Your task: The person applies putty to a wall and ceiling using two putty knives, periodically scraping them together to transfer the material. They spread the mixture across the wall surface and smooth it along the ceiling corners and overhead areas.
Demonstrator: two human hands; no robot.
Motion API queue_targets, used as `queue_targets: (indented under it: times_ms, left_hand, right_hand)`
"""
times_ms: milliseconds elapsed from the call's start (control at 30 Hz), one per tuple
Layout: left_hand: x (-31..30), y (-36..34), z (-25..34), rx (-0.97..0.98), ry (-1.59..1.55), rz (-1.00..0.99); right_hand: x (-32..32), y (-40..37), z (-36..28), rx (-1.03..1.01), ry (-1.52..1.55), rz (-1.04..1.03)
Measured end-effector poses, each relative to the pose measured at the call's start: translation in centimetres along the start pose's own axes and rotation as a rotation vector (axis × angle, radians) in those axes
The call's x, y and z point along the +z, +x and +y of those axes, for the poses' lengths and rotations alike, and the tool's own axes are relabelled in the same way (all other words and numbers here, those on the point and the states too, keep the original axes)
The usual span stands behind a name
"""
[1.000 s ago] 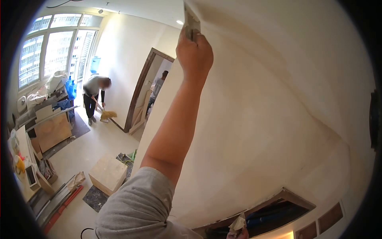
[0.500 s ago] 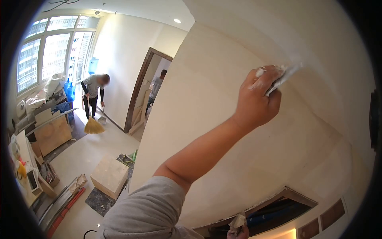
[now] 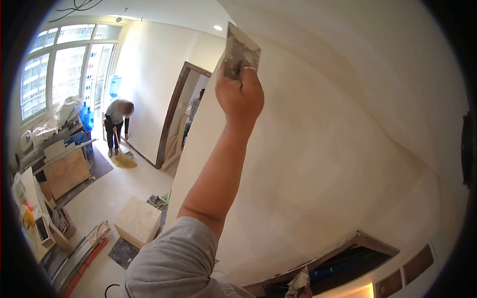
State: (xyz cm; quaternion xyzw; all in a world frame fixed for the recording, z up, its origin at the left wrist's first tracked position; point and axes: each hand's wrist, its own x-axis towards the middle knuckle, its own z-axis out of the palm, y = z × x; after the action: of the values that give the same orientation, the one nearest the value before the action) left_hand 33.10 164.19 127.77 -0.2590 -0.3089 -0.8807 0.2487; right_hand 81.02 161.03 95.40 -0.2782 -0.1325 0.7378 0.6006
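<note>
My left hand (image 3: 239, 97) is raised high on a stretched arm, closed around a putty knife (image 3: 242, 47) with a wide, flat, stained metal blade. Its blade points up and overlaps the wall's upper left edge, near the ceiling. White filler sticks to one finger. Behind the arm spreads the cream plastered wall (image 3: 308, 164), with patchy darker areas. Low in the view, my right hand (image 3: 298, 293) shows only in part. It grips a second putty knife (image 3: 300, 279), whose blade carries pale filler, in front of a dark recess (image 3: 343, 260) in the wall.
Across the room, a person (image 3: 118, 116) bends over a broom (image 3: 123, 161) and dustpan. Another person is partly visible through a doorway (image 3: 174, 109). A wooden box (image 3: 136, 221) stands on the floor, with boards (image 3: 67, 169) and red pipes (image 3: 87, 268) at the left.
My left hand with the putty knife has swung from the upper right to the upper left, and the blade now points up. The right hand has barely moved. The sweeping person has bent lower.
</note>
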Motion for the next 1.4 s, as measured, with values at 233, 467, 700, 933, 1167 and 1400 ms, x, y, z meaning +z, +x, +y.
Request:
queue_targets:
  times_ms: [233,467,700,933,1167,1400]
  left_hand:
    - [0.4,3.9,0.5,0.085,0.104,0.141]
    - [3.2,6.1,-0.2,0.301,0.082,0.280]
    - [6.0,1.8,2.5,0.273,0.000,0.206]
    - [11.8,-9.1,6.2,0.299,-0.186,0.024]
    - [0.3,-25.7,4.7,0.234,-0.653,-1.020]
    - [-9.5,-35.8,3.6,0.067,-0.706,-1.547]
  right_hand:
    - [-3.6,0.8,-1.1,0.036,-0.003,-0.060]
    - [-2.2,0.8,-0.5,0.035,-0.023,-0.045]
    - [-2.6,1.1,-0.9,0.031,0.029,-0.069]
    - [-0.5,1.4,-0.3,-0.156,-0.080,-0.056]
    - [2.7,-0.6,-0.5,-0.292,-0.078,-0.153]
    - [3.0,0.7,0.5,-0.383,0.047,-0.042]
